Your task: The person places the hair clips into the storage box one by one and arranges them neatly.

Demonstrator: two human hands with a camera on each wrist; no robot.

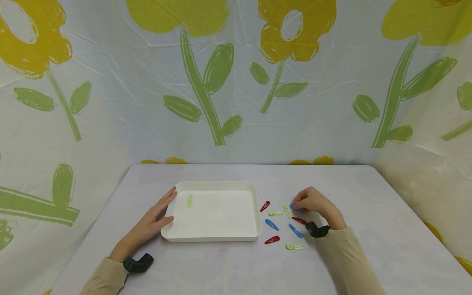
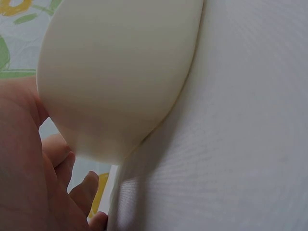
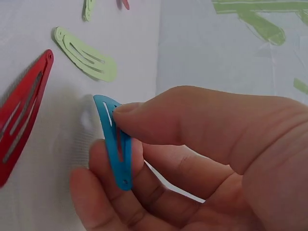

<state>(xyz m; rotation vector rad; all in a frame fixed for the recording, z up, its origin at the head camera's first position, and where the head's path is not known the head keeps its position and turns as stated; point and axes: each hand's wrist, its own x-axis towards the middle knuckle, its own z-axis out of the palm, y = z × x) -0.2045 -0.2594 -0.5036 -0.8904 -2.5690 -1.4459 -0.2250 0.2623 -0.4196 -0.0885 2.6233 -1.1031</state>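
My right hand [image 1: 313, 203] pinches a blue snap hair clip [image 3: 111, 142] between thumb and fingers, close over the table right of the tray. At the left end of the white rectangular tray [image 1: 221, 211], my left hand [image 1: 149, 221] touches the rim, its fingers spread along the side. One light green hair clip [image 1: 189, 201] lies inside the tray, towards the back left. Near the right hand lie a red hair clip [image 1: 299, 221], partly covered by the wrist in the head view, and a light green hair clip [image 1: 287, 211].
More clips lie scattered between tray and right arm: red ones [image 1: 272, 240] [image 1: 265, 206], blue ones [image 1: 271, 224] [image 1: 296, 230] and green ones [image 1: 275, 214] [image 1: 294, 247]. A flower-print cloth [image 1: 239, 90] hangs behind the white table [image 1: 228, 270].
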